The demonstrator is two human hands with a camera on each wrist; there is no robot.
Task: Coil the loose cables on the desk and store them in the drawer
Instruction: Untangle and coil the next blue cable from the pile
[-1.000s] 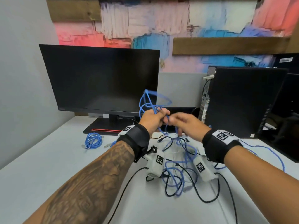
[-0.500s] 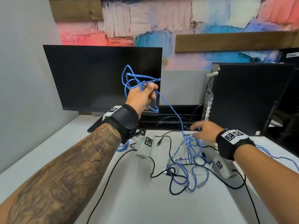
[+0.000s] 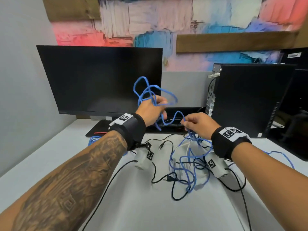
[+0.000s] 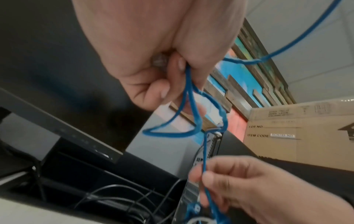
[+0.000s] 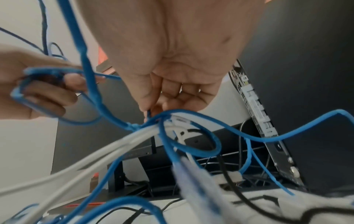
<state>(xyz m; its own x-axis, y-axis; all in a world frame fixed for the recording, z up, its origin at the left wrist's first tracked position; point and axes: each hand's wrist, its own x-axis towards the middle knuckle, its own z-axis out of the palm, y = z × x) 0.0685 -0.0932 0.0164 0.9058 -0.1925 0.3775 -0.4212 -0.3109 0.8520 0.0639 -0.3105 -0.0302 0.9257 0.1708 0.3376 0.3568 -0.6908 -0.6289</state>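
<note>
My left hand (image 3: 159, 106) is raised before the monitor and grips several loose loops of a blue cable (image 3: 150, 90). In the left wrist view the fingers (image 4: 162, 91) curl round the blue cable (image 4: 191, 109). From there the cable sags to my right hand (image 3: 185, 122), which pinches one strand between thumb and fingers just above the desk. Below the right hand (image 5: 153, 109), the blue cable (image 5: 91, 94) runs into a tangle (image 3: 188, 165) of blue, white and black cables. No drawer shows in any view.
A dark monitor (image 3: 100, 80) stands at the back left and a black PC tower (image 3: 250, 97) at the back right. A small coiled blue cable (image 3: 93, 140) lies behind my left forearm. Black cables (image 3: 175, 184) trail over the grey desk (image 3: 150, 214).
My left hand has come down and to the right with its blue loops. My right hand has risen off the tangle and now pinches a strand of the blue cable.
</note>
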